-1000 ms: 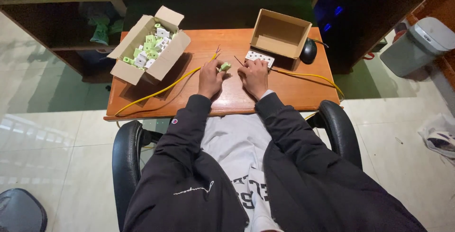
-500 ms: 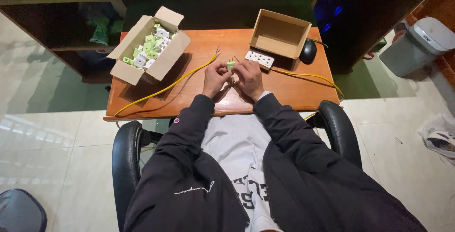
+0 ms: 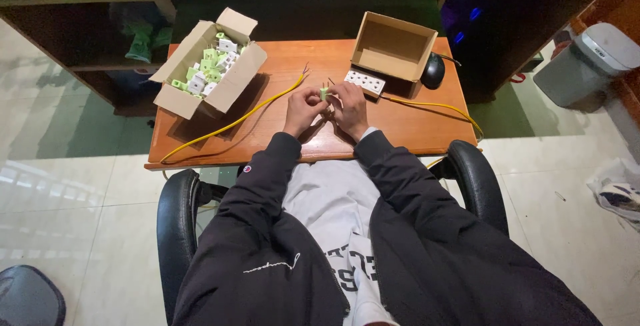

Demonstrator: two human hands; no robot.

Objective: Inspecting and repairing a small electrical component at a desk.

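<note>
Two hands [image 3: 327, 107] pinch green part [image 3: 324, 92]; full carton [image 3: 208, 65] left, empty carton [image 3: 393, 45] right.

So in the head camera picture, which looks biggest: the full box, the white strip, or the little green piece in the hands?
1. Full cardboard box
2. White strip
3. Green piece, pinched between left hand and right hand

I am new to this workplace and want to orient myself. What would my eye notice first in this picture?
First, the two hands meeting at the middle of the wooden desk: the left hand and right hand together pinch a small green part. At the left stands an open cardboard box full of green and white parts, and an empty box stands at the right. A yellow cable runs across the desk.
</note>
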